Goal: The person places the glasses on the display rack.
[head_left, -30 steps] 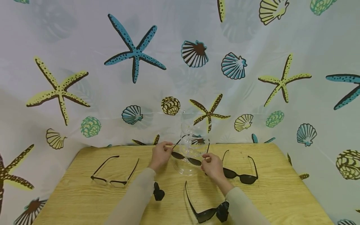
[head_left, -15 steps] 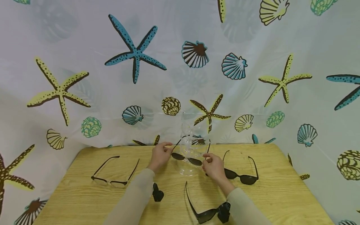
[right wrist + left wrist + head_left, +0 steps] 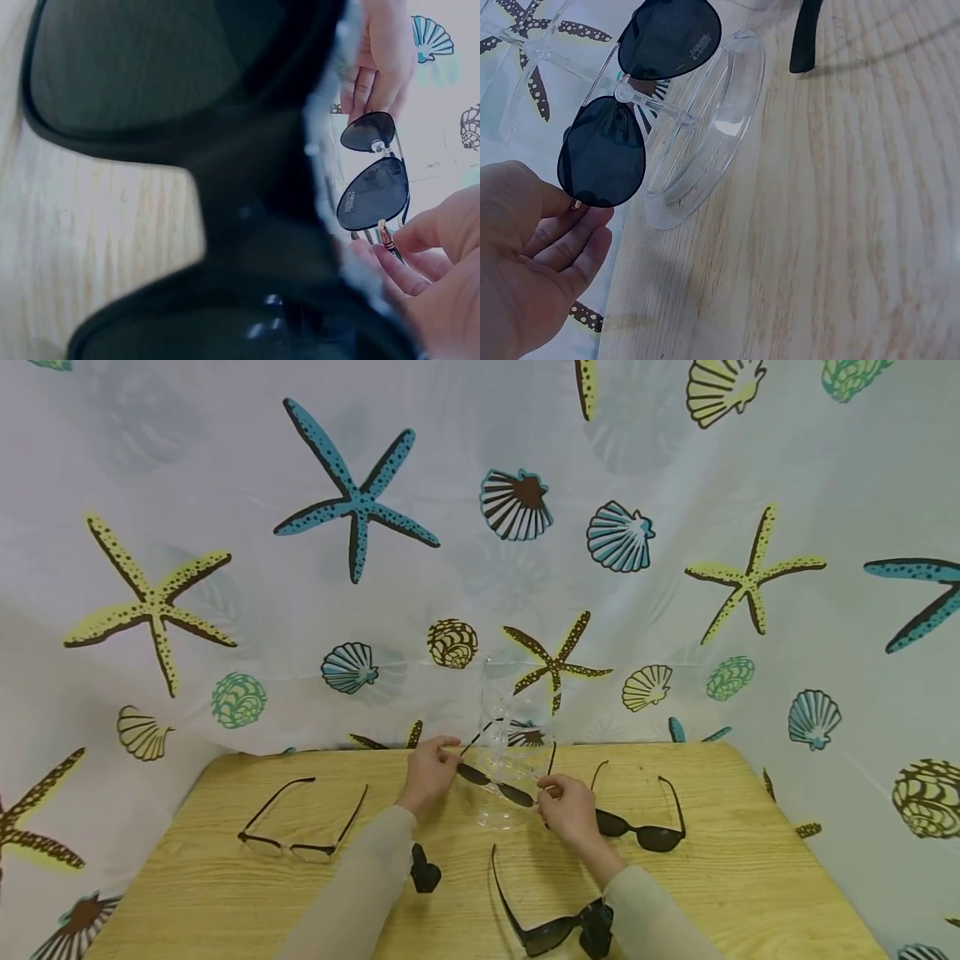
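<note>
Both hands hold a pair of dark-lensed sunglasses (image 3: 516, 794) with thin metal frames, one at each side. The left hand (image 3: 431, 772) pinches the hinge corner on the left; in the left wrist view its thumb and fingers meet just under the dark lens (image 3: 604, 150). At the opposite hinge, the right hand (image 3: 567, 810) pinches the gold-coloured corner (image 3: 385, 232) with thumb and fingers. The sunglasses' arms point back around a clear plastic display stand (image 3: 495, 818), whose round base rests on the table. The lenses sit in front of the stand, lower on the right.
On the wooden table (image 3: 450, 927), clear-lensed eyeglasses (image 3: 288, 847) lie at the left. Black sunglasses (image 3: 656, 837) lie right of the right hand. Another black pair (image 3: 551, 935) lies in front, partly behind the right wrist's camera. A shell-patterned curtain (image 3: 420, 593) hangs behind.
The right hand has dipped slightly, so the held sunglasses tilt a little more, right side lower. The left hand stays nearly still, and the head view has shifted slightly.
</note>
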The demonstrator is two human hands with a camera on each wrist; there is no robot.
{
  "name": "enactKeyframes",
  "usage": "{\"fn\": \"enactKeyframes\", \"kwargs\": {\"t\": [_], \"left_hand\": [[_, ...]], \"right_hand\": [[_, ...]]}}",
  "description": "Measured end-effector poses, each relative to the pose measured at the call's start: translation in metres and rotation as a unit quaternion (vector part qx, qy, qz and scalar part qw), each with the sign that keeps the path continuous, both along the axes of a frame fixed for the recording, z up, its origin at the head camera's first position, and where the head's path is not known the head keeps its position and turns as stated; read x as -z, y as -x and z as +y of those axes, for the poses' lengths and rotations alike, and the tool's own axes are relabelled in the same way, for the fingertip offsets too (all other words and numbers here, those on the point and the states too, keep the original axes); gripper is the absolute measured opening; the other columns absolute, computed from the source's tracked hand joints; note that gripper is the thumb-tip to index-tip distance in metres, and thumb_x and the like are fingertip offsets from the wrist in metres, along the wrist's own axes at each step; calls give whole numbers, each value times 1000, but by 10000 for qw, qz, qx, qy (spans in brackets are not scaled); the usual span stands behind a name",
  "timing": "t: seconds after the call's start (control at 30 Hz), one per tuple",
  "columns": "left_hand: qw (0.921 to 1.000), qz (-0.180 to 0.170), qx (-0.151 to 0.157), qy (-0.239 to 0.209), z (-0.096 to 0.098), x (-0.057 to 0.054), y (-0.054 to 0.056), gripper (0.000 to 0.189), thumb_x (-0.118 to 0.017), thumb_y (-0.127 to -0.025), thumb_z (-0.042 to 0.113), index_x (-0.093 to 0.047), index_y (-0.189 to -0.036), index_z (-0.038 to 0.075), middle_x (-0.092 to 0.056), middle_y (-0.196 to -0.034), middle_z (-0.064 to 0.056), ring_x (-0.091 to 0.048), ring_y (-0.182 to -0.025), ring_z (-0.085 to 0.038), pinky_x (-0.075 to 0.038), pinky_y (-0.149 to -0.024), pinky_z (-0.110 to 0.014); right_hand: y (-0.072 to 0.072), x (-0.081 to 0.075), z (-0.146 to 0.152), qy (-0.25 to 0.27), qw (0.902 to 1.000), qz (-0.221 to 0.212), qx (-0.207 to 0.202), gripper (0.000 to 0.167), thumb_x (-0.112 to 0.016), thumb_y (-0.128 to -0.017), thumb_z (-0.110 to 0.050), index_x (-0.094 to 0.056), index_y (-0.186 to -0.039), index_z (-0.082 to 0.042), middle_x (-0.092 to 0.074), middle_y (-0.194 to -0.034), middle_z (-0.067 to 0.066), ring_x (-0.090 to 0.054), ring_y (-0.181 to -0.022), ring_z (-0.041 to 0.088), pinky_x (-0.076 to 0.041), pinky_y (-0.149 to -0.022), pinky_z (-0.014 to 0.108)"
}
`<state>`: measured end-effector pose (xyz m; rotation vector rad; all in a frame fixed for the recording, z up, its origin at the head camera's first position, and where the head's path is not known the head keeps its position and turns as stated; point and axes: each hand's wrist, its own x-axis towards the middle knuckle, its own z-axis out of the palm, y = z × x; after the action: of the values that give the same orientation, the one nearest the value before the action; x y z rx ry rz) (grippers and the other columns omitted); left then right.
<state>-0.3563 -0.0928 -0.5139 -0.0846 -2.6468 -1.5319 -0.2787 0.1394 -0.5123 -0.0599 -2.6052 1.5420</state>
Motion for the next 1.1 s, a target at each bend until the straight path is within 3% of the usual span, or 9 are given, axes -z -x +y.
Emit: {"fn": "enactKeyframes", "kwargs": {"t": [0.07,0.2,0.3,0.53,0.63,0.8,0.93,1.1], "left_hand": [[10000,-30,-72,-11,2,0,3,33,-62,-105,8,-69,-137,5,-79,-114,-20,-74,-80,-34,-46,-60,-27],[9998,0,-171,-39,3,2,7,32,-62,-105,9,-69,-136,4,-79,-116,-20,-76,-89,-33,-49,-62,-27],[9996,-45,-224,-168,3,2,8,33,-62,-105,9,-69,-137,4,-79,-117,-19,-77,-102,-32,-55,-70,-30],[9983,-269,-240,-457,1,2,5,37,-60,-108,11,-63,-143,2,-75,-125,-22,-76,-108,-35,-62,-87,-43],[9979,-321,-254,-494,0,2,4,37,-60,-108,13,-63,-144,3,-76,-124,-22,-76,-107,-35,-62,-88,-45],[9985,-273,-231,-419,-4,-1,0,38,-61,-108,17,-63,-143,5,-77,-121,-21,-75,-108,-37,-61,-84,-43],[9996,-99,-180,-203,-9,-6,-8,39,-62,-107,22,-64,-143,7,-75,-124,-22,-74,-108,-37,-61,-80,-43],[9996,148,-217,51,-15,-17,-23,37,-65,-105,20,-67,-138,5,-77,-115,-21,-75,-98,-35,-60,-74,-42]], "right_hand": [[-1,1,0,8,10000,-21,-15,26,-59,-101,-2,-73,-121,6,-77,-95,22,-76,-77,30,-50,-52,25],[-3,2,-1,15,10000,-58,-56,26,-59,-101,-2,-73,-121,6,-77,-94,21,-76,-78,32,-49,-52,25],[-4,2,-2,-52,10000,-30,-79,27,-58,-101,-2,-74,-121,5,-78,-94,21,-76,-77,30,-50,-53,26],[-4,1,-2,-90,9999,34,-77,29,-58,-101,-3,-74,-124,3,-78,-93,20,-75,-76,32,-46,-51,26],[-4,1,-1,-66,9999,44,-86,31,-57,-101,-4,-74,-127,2,-78,-93,22,-74,-72,33,-41,-47,24],[-5,-2,2,-225,9996,139,-44,33,-59,-101,-9,-73,-130,-1,-77,-96,19,-66,-57,23,-34,-43,23],[-13,-12,6,-303,9992,244,-28,33,-60,-102,-12,-73,-130,-3,-76,-101,17,-72,-70,22,-43,-46,26],[-25,-26,16,-411,9978,506,-100,27,-66,-103,-16,-76,-126,-6,-77,-109,15,-75,-92,29,-60,-68,37]]}}
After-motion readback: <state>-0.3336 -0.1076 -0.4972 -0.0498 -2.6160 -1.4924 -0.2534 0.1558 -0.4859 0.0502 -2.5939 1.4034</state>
